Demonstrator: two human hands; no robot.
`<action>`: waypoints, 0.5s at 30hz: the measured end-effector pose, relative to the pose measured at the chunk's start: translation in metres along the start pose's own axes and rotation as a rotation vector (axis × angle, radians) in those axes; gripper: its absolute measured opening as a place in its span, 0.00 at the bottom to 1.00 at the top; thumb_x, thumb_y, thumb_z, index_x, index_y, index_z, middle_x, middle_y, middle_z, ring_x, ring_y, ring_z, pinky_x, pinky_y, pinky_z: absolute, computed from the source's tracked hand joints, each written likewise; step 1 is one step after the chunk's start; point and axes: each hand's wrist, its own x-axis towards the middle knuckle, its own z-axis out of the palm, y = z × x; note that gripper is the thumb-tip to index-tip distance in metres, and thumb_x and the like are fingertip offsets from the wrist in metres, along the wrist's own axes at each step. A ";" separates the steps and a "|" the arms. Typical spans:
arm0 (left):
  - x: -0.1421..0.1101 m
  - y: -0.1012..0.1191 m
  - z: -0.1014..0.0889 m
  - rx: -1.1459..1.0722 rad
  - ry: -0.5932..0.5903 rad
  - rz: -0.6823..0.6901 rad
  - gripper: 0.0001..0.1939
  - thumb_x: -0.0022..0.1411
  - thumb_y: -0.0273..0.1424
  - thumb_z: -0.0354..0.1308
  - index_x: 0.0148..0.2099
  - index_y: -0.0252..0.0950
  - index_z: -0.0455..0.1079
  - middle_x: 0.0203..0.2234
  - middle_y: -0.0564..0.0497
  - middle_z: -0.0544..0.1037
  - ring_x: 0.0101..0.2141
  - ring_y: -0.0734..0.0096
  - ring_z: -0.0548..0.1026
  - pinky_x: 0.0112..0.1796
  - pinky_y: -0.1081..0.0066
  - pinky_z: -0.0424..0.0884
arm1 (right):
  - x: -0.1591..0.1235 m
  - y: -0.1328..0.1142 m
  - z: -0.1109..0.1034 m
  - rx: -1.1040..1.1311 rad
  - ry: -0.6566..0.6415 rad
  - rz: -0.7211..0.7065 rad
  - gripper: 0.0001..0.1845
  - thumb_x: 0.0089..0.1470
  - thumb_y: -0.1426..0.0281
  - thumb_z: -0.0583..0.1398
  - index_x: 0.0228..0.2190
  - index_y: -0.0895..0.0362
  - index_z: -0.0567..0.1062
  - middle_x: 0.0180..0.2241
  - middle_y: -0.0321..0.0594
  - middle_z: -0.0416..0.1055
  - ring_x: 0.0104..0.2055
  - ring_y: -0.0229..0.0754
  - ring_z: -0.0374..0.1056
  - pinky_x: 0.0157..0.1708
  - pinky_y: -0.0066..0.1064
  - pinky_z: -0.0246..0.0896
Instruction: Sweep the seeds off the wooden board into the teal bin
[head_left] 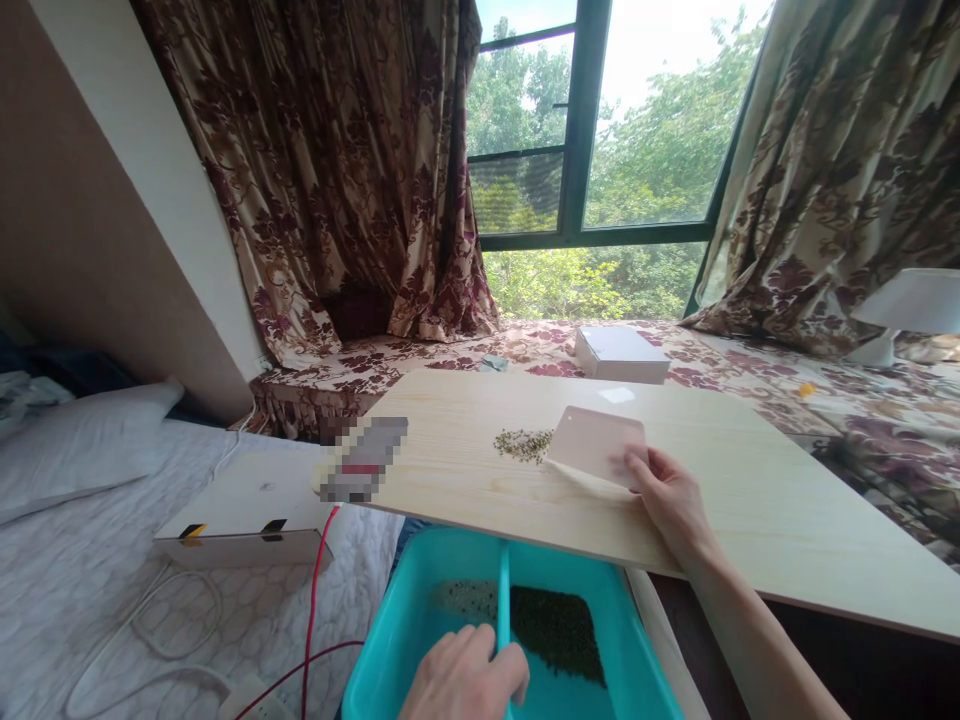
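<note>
My right hand (667,492) pinches the right edge of a thin, pale translucent plastic scraper (596,443), tilted over the wooden board (720,520). At the scraper's left edge lies a loose pile of small greenish-brown grains (521,445). My left hand (466,675) is over the divider of a turquoise two-part tub (420,548), below the board's front edge. Its fingers are curled in, and whatever they hold, if anything, is hidden. Dark green grains (559,630) heap in the tub's right compartment; paler, sparse bits (465,598) lie in the left one.
A blurred-out flat object (367,460) lies at the board's left end, with a red cable (313,590) hanging below. A white box (247,505) sits on the bed at left. Another white box (622,353) and a lamp (911,300) stand on the window ledge.
</note>
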 end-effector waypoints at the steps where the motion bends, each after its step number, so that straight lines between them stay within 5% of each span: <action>1: 0.000 -0.002 -0.005 -0.016 0.005 -0.010 0.02 0.61 0.32 0.55 0.38 0.45 0.66 0.31 0.55 0.71 0.33 0.68 0.70 0.30 0.72 0.55 | 0.000 0.000 0.001 -0.003 -0.005 -0.003 0.17 0.45 0.61 0.59 0.34 0.59 0.77 0.33 0.46 0.79 0.33 0.46 0.73 0.31 0.33 0.67; 7: 0.003 -0.006 -0.028 -0.088 0.001 -0.004 0.17 0.53 0.47 0.61 0.39 0.43 0.66 0.33 0.54 0.70 0.35 0.65 0.69 0.34 0.71 0.59 | 0.001 -0.001 0.005 -0.002 -0.017 -0.008 0.18 0.45 0.60 0.59 0.34 0.59 0.76 0.33 0.46 0.79 0.33 0.47 0.73 0.27 0.31 0.66; 15: 0.003 -0.003 -0.042 -0.041 0.028 -0.077 0.16 0.51 0.44 0.64 0.38 0.42 0.67 0.35 0.54 0.70 0.38 0.63 0.68 0.37 0.68 0.58 | 0.003 0.005 0.010 0.016 -0.058 -0.061 0.16 0.45 0.60 0.59 0.32 0.58 0.76 0.33 0.45 0.79 0.34 0.47 0.73 0.35 0.35 0.67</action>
